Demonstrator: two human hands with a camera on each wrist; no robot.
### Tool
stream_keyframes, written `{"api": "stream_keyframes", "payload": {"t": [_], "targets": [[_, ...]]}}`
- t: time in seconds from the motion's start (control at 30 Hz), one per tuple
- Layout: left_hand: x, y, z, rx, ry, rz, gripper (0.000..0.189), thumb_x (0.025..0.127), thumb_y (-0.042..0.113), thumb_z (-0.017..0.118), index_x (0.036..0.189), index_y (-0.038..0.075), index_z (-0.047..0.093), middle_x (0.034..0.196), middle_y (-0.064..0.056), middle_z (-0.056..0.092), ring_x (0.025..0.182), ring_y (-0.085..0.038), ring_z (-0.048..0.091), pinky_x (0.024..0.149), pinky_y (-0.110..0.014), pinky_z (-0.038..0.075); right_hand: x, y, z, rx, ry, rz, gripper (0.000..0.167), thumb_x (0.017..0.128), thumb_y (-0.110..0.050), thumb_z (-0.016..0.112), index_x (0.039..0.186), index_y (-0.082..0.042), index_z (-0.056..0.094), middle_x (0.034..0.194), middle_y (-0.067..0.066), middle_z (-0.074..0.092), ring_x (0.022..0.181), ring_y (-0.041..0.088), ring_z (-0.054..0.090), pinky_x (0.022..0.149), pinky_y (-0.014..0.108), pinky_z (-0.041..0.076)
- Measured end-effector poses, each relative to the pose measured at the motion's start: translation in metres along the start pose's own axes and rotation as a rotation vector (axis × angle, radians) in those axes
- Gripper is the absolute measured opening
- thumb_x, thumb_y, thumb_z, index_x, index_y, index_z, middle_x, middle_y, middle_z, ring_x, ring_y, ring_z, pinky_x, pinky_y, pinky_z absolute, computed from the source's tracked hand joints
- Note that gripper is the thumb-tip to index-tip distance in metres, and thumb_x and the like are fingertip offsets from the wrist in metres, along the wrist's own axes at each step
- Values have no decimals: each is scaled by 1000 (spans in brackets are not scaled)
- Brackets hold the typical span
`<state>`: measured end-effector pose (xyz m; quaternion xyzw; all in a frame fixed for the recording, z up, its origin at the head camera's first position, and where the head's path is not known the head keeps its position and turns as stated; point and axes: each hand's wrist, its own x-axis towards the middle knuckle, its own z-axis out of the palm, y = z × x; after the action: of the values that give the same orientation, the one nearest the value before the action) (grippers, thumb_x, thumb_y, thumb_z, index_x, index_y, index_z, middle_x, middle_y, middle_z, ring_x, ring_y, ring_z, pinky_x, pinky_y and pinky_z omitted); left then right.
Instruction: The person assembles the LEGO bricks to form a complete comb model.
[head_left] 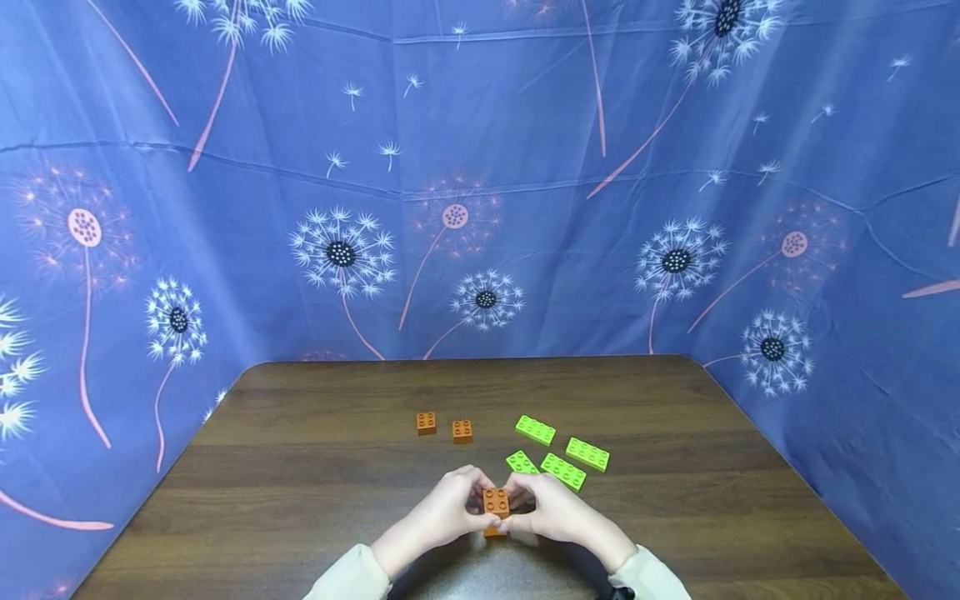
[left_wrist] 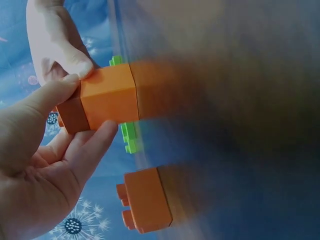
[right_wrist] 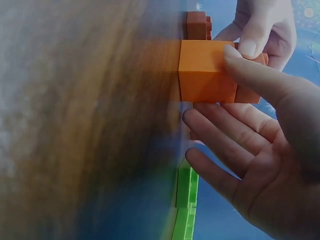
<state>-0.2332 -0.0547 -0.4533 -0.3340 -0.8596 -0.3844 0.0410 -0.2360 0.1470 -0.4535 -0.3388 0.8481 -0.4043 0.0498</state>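
Observation:
Near the front of the table, my left hand (head_left: 452, 506) and right hand (head_left: 553, 507) meet around two stacked orange toy building bricks. The upper brick (head_left: 496, 499) shows its studs on top. Below it, the lower brick (left_wrist: 111, 95) stands right at the tabletop in the left wrist view. The left thumb and fingers pinch the stack from the left, close to the seam between the bricks. From the right, my right thumb (right_wrist: 250, 70) presses the near side while its fingers lie behind and beside the stack. Both thumbs nearly meet.
Farther back on the table (head_left: 300, 467) stand two loose orange bricks, a left one (head_left: 426, 423) and a right one (head_left: 462, 431). Several lime-green longer bricks (head_left: 587, 454) lie beyond the right hand. A blue dandelion-print cloth (head_left: 555, 275) hangs around the table's back and sides.

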Motion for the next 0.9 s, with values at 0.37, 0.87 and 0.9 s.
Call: {"api": "stream_keyframes", "payload": {"t": [0.37,0.87,0.9], "targets": [[-2,1,0,60,-10,-28,30,72,15,80,91,7,59,85,4,57,75,-4,57,62,-14,48,0,3,1,-75,-12,-29,25,78,-24,76,94,-12,61,91,-1,70,84,3,64,76,25,54],[-4,-5,-3,-10,-42,-34,33,74,18,79,96,5,59,90,1,58,80,-9,60,67,-17,51,9,0,-35,-304,166,65,24,84,-14,68,101,2,65,89,8,69,82,24,65,73,39,53],[-4,-5,-4,-15,-41,-37,32,73,18,79,95,6,58,90,1,58,79,-9,59,67,-17,50,11,1,-34,-315,178,88,24,84,-15,68,102,2,65,90,8,69,83,24,65,74,39,53]]}}
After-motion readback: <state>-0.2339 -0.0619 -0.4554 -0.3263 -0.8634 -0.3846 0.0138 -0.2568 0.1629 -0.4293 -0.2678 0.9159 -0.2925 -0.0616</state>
